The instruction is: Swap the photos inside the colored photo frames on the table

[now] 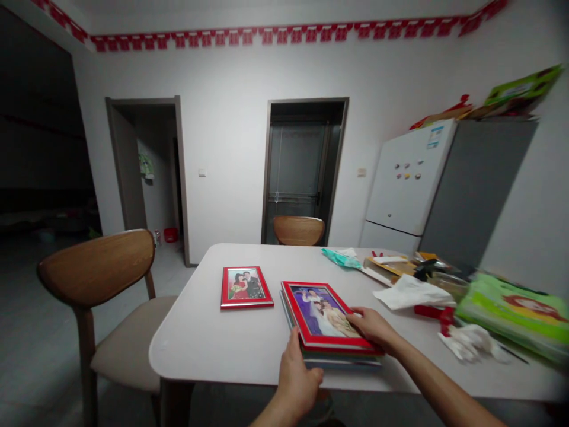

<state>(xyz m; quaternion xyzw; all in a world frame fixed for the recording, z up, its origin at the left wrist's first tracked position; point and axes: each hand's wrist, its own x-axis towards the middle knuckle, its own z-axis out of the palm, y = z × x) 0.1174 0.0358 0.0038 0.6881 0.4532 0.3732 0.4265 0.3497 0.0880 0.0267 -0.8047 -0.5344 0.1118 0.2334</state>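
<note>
A stack of red-framed photos (316, 311) lies near the front edge of the white table (208, 338). My left hand (296, 373) grips the stack's near left edge, thumb up along the side, fingers curled. My right hand (372, 327) rests on the top frame's right side, fingers bent over the edge. A single smaller red-framed photo (246, 287) lies flat to the left of the stack, apart from both hands.
A wooden chair (100, 279) stands at the table's left, another chair back (299, 230) at the far side. White tissues (411, 292), a green bag (515, 314), a red object (433, 312) and clutter fill the table's right. A white fridge (411, 184) stands behind.
</note>
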